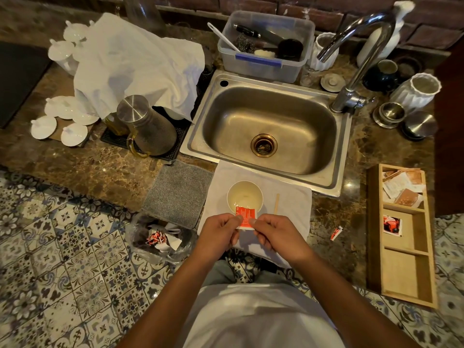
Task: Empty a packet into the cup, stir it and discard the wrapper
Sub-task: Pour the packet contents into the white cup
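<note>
- Two bare hands, left hand (219,233) and right hand (273,233), pinch a red packet (244,217) between thumb and fingers (253,221), one at each lower corner.
- Its upper end tips over the near rim of a white cup (244,197).
- That cup stands on a white cloth (291,204) on the surface, before the sink (271,126).
- Just right of the cup lies a wooden stirrer (277,203).
- Left of the hands sits a bag of discarded wrappers (158,241).

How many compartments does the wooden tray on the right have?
3: the far compartment holds several packets, the middle compartment holds one red packet, the near compartment shows nothing.
</note>
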